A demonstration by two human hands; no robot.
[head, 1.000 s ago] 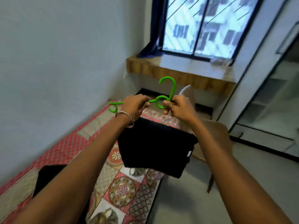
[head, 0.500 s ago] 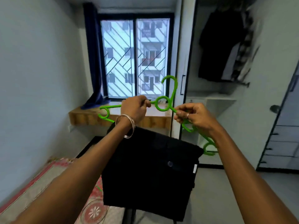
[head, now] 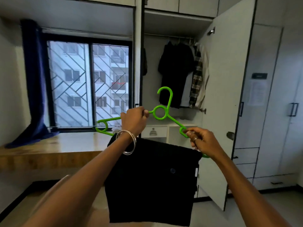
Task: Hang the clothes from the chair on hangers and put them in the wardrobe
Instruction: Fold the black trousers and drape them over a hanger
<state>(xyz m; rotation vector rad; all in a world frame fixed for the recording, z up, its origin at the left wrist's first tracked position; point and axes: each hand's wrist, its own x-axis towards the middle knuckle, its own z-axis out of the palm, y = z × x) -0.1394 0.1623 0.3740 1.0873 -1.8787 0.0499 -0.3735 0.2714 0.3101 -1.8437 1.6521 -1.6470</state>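
While the person faced the open wardrobe point(head: 172, 20), both hands held a green hanger point(head: 159, 113) up at chest height, hook upward. Left hand point(head: 133, 121) had its fingers curled round the left arm of the hanger, close to the centre ring. Right hand point(head: 202, 142) pinched the small loop near the right end, probably to keep the bar level so the load stayed put. A folded black garment point(head: 151, 182) hung draped over the lower bar, between and below the two hands, so this piece looked ready to go in. Inside the wardrobe a rail point(head: 178, 37) already carried dark clothes point(head: 176, 74) and a checked shirt point(head: 197, 79), with bare rail to their left, a likely spot for the hook. Wardrobe door point(head: 227, 95) stood swung open at the right. Chair not in view.
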